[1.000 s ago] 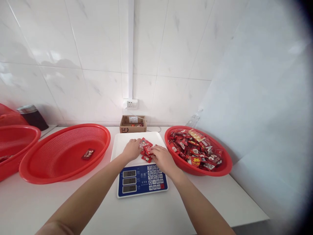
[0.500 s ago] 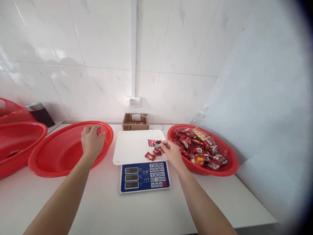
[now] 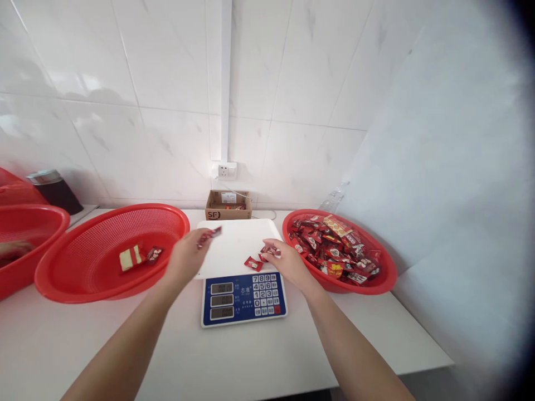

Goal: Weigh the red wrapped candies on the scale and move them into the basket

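Observation:
My left hand [image 3: 189, 257] is closed on a small red snack packet [image 3: 212, 234], held above the left side of the scale's white tray [image 3: 240, 236]. My right hand [image 3: 288, 263] is over the tray's right side, fingertips pinching at a red packet [image 3: 270, 250] low over the tray. Beside these fingers another red packet [image 3: 253, 263] lies flat. Below the tray is the scale's blue panel [image 3: 244, 301] with keys and displays. In the red basket [image 3: 54, 281] on the left lie a cream-and-red packet [image 3: 131, 257] and a dark red packet [image 3: 154, 254].
A red basket [image 3: 388, 278] heaped with red packets stands at the right. A small cardboard box [image 3: 228, 214] sits behind the scale, by the wall. At far left, another person's hand [image 3: 14, 249] reaches into another red basket [image 3: 54, 217], near a dark jar [image 3: 61, 195].
My left hand has moved right from over the left basket to the tray and now holds a packet. My right hand has lowered to the packets. Packets now show in the left basket.

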